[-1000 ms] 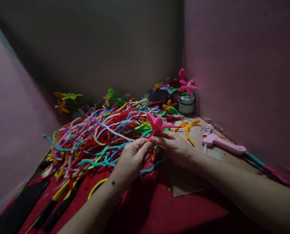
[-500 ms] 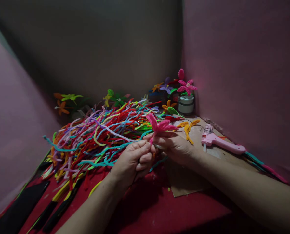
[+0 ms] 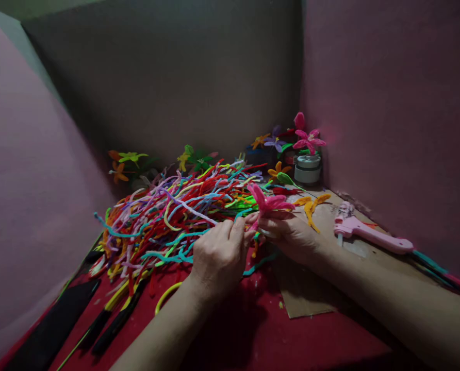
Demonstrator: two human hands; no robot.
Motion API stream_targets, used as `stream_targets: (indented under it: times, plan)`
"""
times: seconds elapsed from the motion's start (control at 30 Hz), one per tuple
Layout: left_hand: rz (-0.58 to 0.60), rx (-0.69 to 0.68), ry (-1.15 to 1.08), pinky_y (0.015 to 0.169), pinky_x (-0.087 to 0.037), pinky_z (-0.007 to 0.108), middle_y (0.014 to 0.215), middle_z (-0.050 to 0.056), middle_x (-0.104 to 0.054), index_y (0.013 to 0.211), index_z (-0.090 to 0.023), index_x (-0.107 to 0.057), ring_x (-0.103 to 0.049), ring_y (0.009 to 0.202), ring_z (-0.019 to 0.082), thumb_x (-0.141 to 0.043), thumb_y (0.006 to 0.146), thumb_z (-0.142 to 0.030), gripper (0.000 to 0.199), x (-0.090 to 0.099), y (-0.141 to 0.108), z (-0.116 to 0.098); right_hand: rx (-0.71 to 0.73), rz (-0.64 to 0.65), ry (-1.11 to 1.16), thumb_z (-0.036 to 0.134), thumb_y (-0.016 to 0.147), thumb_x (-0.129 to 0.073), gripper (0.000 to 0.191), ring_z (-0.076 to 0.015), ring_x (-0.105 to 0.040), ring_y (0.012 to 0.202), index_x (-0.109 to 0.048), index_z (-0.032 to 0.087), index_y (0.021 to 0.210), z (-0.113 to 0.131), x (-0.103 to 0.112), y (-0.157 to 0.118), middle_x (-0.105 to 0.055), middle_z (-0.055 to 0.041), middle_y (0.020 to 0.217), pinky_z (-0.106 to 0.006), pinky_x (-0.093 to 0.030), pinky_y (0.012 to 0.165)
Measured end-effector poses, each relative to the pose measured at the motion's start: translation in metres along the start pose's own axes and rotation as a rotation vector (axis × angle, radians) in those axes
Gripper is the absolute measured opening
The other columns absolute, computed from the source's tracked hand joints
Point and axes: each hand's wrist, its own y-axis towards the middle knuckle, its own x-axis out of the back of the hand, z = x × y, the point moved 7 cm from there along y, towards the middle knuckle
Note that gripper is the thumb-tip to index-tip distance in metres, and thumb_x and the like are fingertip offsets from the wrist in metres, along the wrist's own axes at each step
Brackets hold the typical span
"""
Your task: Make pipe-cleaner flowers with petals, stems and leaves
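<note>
Nearby, black flat item [image 3: 55, 324] lay on red surface [image 3: 233, 335], lower left. Left hand [image 3: 220, 255], fingers curled, pinched base of pink fuzzy flower [image 3: 266, 203]; right hand [image 3: 288, 234] gripped it just under petals. Flower was raised at right edge of multicoloured stem pile [image 3: 187, 206]. Orange petal piece [image 3: 310, 207] and pink glue gun [image 3: 373, 235] lay on board [image 3: 307, 299] right of flower. Farther back, white container [image 3: 308, 171] stood near wall [image 3: 384, 113], another pink flower [image 3: 309, 140] above it.
</note>
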Motion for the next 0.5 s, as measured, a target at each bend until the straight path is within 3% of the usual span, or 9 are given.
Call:
stream_targets:
  times: [0.13, 0.5]
  plan:
    - [-0.021, -0.117, 0.202, 0.051, -0.031, 0.026, 0.061, 0.003, -0.057, 0.086, -0.014, -0.063, -0.049, 0.055, 0.015, -0.048, 0.086, -0.027, 0.020, 0.0004, 0.0008, -0.0089, 0.000, 0.010, 0.011, 0.018, 0.070, -0.066, 0.015, -0.0084, -0.047, 0.056, -0.071, 0.019, 0.084, 0.0011, -0.0023, -0.0002, -0.060, 0.0008, 0.064, -0.023, -0.038, 0.055]
    - [0.044, -0.087, 0.188, 0.051, -0.032, 0.027, 0.058, 0.001, -0.054, 0.067, -0.017, -0.056, -0.049, 0.052, 0.014, -0.046, 0.086, -0.024, 0.023, -0.0060, 0.0005, -0.0067, 0.010, -0.040, -0.090, 0.020, 0.068, -0.067, 0.012, -0.0130, -0.055, 0.066, -0.071, 0.020, 0.079, 0.0042, -0.0009, -0.0029, -0.065, -0.0028, 0.075, -0.026, -0.039, 0.058]
